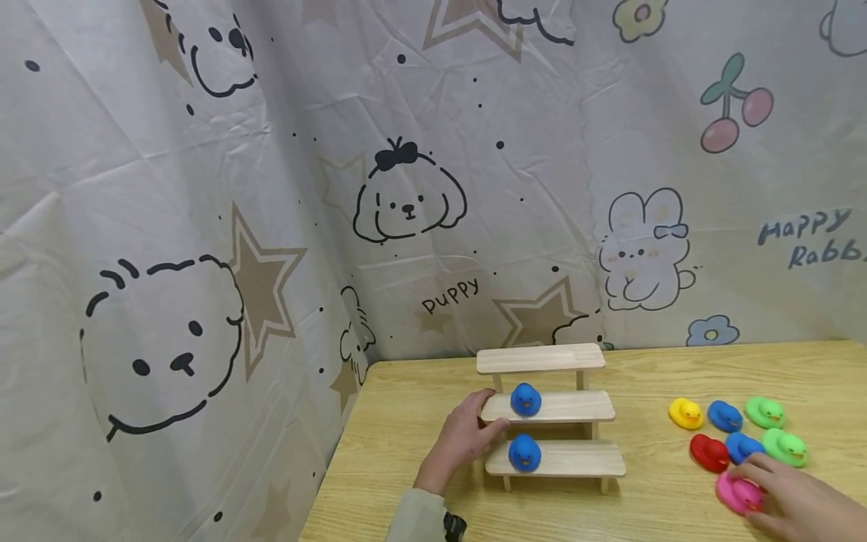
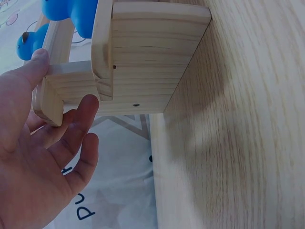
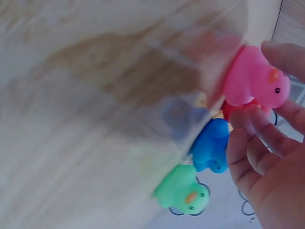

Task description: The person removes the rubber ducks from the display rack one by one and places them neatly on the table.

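Note:
My left hand [image 1: 467,433] holds the left end of the middle step of a small three-tier wooden shelf [image 1: 576,406], thumb on top and fingers beneath it. One blue rubber duck [image 1: 525,400] sits on the middle step, and another blue duck [image 1: 524,453] on the bottom step, both near the left end. At the right, my right hand [image 1: 792,489] pinches a pink rubber duck [image 3: 255,78] between thumb and fingers, at the table surface. Close behind its fingers are a red duck [image 1: 709,453] and a blue duck [image 1: 743,447].
Beyond these on the wooden table [image 1: 406,391] stand a yellow duck [image 1: 685,413], a further blue duck [image 1: 725,415] and two green ducks, one at the back [image 1: 765,412] and one nearer [image 1: 785,447]. A printed curtain [image 1: 433,263] hangs behind the table and along its left side.

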`<action>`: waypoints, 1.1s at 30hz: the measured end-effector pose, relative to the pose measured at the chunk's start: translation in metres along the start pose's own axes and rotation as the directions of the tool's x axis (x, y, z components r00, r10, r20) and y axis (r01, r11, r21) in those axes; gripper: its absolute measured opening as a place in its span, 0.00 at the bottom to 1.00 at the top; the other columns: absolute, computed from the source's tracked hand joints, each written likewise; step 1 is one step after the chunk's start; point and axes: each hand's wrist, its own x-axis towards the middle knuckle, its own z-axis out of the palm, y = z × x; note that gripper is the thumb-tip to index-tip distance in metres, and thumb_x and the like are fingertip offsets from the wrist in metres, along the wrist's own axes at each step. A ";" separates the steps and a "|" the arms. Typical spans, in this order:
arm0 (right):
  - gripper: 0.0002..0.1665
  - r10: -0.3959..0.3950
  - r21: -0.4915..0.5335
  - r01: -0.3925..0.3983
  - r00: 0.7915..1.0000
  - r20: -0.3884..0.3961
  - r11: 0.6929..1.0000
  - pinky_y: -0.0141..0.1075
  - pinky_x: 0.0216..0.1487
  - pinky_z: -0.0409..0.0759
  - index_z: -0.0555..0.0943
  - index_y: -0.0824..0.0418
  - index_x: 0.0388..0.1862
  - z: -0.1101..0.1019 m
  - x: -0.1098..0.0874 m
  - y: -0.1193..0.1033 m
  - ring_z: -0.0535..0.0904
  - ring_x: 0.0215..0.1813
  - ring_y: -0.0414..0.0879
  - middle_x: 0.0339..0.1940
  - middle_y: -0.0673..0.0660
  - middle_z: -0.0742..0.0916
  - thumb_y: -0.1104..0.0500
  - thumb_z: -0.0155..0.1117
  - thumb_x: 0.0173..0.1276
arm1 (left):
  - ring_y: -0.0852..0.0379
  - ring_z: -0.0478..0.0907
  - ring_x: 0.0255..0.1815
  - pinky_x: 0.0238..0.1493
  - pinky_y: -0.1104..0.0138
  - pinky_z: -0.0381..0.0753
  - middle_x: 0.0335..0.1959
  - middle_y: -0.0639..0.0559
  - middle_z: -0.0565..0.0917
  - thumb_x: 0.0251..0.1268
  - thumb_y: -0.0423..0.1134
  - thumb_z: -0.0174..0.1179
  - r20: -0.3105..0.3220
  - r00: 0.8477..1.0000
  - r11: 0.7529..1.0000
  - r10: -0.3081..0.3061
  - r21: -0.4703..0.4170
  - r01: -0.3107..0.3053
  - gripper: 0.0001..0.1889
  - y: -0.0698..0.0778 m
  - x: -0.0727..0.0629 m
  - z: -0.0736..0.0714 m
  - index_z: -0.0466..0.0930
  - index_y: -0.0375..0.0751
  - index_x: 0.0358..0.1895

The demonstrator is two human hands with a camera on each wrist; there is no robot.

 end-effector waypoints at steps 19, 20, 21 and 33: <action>0.24 -0.342 -0.215 0.273 0.830 -0.441 0.938 0.33 0.34 0.78 0.81 0.51 0.40 -0.054 0.032 -0.064 0.73 0.36 0.35 0.38 0.40 0.77 0.54 0.80 0.42 | 0.61 0.75 0.41 0.41 0.67 0.77 0.56 0.52 0.74 0.64 0.58 0.57 0.015 1.000 1.000 -0.018 -0.011 0.019 0.32 0.000 0.001 -0.001 0.66 0.45 0.65; 0.25 -0.360 -0.221 0.288 0.818 -0.449 0.932 0.34 0.35 0.78 0.81 0.51 0.41 -0.055 0.036 -0.069 0.74 0.37 0.36 0.39 0.41 0.78 0.55 0.80 0.42 | 0.61 0.75 0.41 0.41 0.67 0.77 0.57 0.52 0.74 0.64 0.58 0.57 0.015 1.000 1.000 -0.018 -0.010 0.018 0.32 -0.001 0.001 -0.001 0.66 0.45 0.65; 0.25 -0.376 -0.226 0.303 0.803 -0.463 0.926 0.35 0.36 0.79 0.81 0.51 0.41 -0.056 0.040 -0.074 0.75 0.39 0.37 0.40 0.42 0.79 0.56 0.80 0.42 | 0.61 0.75 0.41 0.41 0.67 0.77 0.57 0.51 0.74 0.64 0.58 0.57 0.014 1.000 1.000 -0.015 -0.007 0.015 0.32 -0.001 0.002 -0.001 0.66 0.45 0.65; 0.21 -0.402 -0.104 0.395 0.827 -0.393 0.913 0.40 0.39 0.79 0.79 0.60 0.45 -0.060 0.098 -0.140 0.78 0.41 0.44 0.40 0.50 0.81 0.57 0.74 0.53 | 0.61 0.75 0.42 0.42 0.68 0.77 0.56 0.51 0.74 0.64 0.57 0.57 0.016 1.000 1.000 -0.008 0.015 0.008 0.31 0.001 0.002 -0.003 0.67 0.45 0.65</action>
